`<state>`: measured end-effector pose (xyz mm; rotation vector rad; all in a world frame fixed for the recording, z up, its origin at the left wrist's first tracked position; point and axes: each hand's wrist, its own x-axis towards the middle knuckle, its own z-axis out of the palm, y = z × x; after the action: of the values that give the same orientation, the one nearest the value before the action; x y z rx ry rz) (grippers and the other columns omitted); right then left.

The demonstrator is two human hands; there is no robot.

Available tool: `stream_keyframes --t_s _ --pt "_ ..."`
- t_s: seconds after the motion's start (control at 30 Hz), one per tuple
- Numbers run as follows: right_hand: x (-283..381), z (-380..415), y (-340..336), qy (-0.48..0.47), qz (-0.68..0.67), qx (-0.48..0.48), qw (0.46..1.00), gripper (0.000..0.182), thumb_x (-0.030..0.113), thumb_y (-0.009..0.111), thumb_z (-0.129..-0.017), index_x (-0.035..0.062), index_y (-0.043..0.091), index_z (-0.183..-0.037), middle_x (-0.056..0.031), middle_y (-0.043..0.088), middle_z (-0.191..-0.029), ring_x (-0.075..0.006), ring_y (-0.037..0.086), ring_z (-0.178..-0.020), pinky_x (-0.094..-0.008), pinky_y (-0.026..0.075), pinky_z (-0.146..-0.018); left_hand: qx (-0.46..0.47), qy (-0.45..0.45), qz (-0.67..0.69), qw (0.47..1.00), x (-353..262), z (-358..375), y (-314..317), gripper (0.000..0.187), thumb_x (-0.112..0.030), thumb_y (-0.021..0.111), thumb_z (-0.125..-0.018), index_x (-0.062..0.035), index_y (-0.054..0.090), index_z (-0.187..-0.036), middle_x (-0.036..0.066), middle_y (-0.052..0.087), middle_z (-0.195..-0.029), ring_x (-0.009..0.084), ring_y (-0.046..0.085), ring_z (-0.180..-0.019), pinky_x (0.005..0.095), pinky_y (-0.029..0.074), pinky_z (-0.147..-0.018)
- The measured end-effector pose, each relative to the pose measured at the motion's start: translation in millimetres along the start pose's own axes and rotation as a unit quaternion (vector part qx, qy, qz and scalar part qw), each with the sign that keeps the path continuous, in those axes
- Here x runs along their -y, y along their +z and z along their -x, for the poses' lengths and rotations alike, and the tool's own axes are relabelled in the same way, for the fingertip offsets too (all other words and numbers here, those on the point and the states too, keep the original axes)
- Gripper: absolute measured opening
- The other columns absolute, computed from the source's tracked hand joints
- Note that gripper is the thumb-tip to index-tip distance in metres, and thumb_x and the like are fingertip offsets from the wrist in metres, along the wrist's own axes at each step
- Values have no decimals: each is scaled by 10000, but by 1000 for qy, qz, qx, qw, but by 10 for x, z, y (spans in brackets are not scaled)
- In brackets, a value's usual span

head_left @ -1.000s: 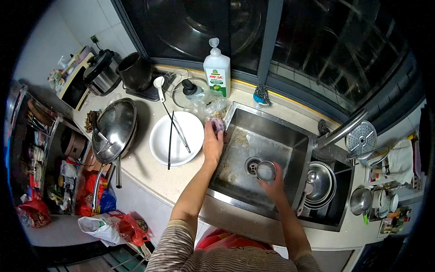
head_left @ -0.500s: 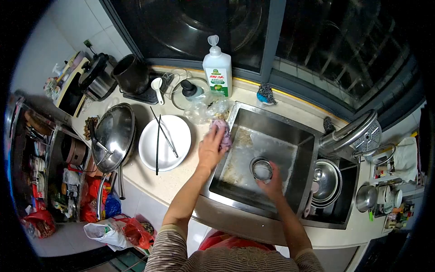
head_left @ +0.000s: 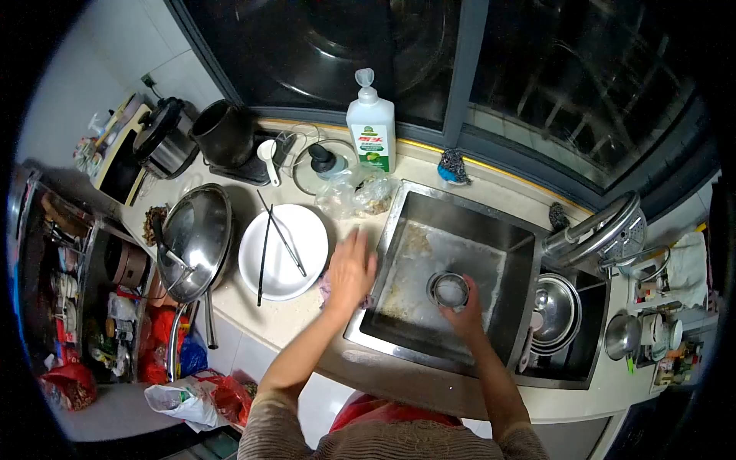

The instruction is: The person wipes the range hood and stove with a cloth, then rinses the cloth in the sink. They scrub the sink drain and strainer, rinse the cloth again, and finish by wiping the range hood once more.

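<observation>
My left hand [head_left: 351, 270] is over the counter between the white bowl and the sink, fingers stretched out. A crumpled pinkish-purple cloth [head_left: 326, 290] lies beneath it, partly hidden by the palm and wrist. Inside the metal sink [head_left: 410, 313], my right hand [head_left: 465, 310] is closed at the rim of a small round metal cup [head_left: 448, 290], its fingers on the right side. Whitish film and brownish residue cover part of the sink floor. Two dark chopsticks [head_left: 287, 244] rest across the white bowl [head_left: 316, 230].
A clear plastic bag [head_left: 337, 201], glass lid [head_left: 303, 180] and white pump bottle [head_left: 371, 126] stand behind. On the left is a lidded wok [head_left: 201, 238]. Nested metal bowls [head_left: 553, 310] sit in the smaller basin, near the faucet [head_left: 590, 230]. A scrubber [head_left: 454, 167] is on the ledge.
My left hand and the cloth have come from the sink's left rim down and left toward the counter's front; the fingers have straightened. My right hand stays at the metal cup.
</observation>
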<state>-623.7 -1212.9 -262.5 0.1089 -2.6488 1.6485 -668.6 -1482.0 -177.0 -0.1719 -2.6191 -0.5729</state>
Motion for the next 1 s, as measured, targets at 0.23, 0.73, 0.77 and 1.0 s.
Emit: stream_keyframes --t_s 0.23,0.73,0.77,1.0 --pt "-41 89 -102 4 54 -10 998 845 171 772 -598 29 310 -1292 -185 403 -1258 -320 422 -1169 -400 377 -954 145 -117 -144 972 398 -802 593 278 -48 481 -767 -53 559 -1034 146 590 -956 297 609 -829 411 502 -653" --pt "16 92 39 5 42 -3 999 811 133 759 -615 52 319 -1292 -162 439 -1215 -286 450 -1139 -368 383 -942 167 94 -136 972 -66 254 -61 258 -265 527 -827 -110 600 -1019 98 614 -661 255 593 -697 381 441 -585" --pt "70 84 40 -2 37 1 999 798 94 748 -619 47 317 -1289 -148 444 -1202 -261 458 -1132 -347 387 -937 182 34 -103 977 -48 261 -61 261 -263 524 -831 -114 594 -1034 110 614 -658 272 596 -666 396 443 -553" --pt "244 45 41 -63 52 -3 997 761 119 746 -598 33 356 -1245 -183 458 -1177 -310 467 -1108 -381 382 -930 65 2 -190 980 251 -125 29 399 -123 517 -777 -143 523 -1175 120 634 -808 273 605 -657 422 447 -561"
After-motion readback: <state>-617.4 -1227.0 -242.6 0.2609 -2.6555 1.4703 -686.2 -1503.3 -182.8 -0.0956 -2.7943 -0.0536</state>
